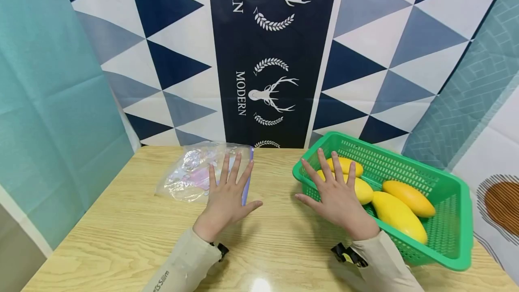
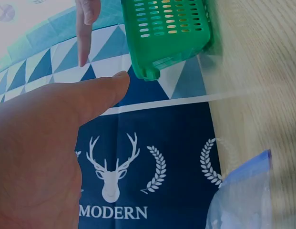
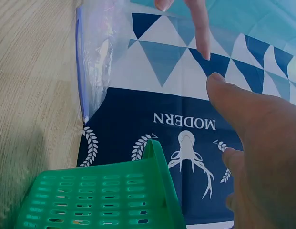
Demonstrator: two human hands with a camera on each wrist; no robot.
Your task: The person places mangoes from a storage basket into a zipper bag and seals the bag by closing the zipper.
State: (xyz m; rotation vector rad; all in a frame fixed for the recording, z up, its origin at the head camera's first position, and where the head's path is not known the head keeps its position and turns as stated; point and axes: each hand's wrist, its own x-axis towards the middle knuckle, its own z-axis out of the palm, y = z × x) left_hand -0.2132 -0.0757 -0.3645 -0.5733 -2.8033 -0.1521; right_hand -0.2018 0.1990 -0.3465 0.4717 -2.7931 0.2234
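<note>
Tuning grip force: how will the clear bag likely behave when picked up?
The clear bag will probably be floppy: its film is visibly wrinkled. The glossy surface may slide easily on the table. Its straight purple strip is likely stiffer than the film.

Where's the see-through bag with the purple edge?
In the head view, the see-through bag lies left of centre near the far edge of the wooden table, by the patterned cloth, partly hidden by the left hand.
</note>
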